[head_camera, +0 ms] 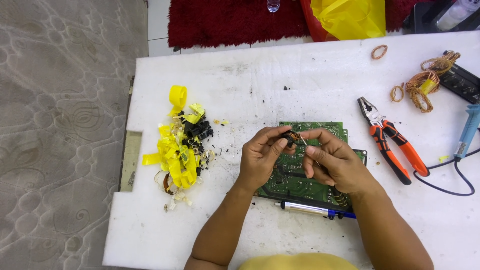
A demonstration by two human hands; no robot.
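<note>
Midway, by the look: small coil [289,136] pinched in left hand [261,156] above green circuit board [300,175], right hand [334,162] gripping its wire; yellow tape scraps [176,150], copper windings [425,82] already on desk [260,75].

Orange-handled pliers [392,142], copper wire coils [425,82], yellow tape scraps [175,152] — red rug [230,20], blue soldering iron [467,130]

Bright, even light; soft shadows, sharp focus, slight edge distortion.
</note>
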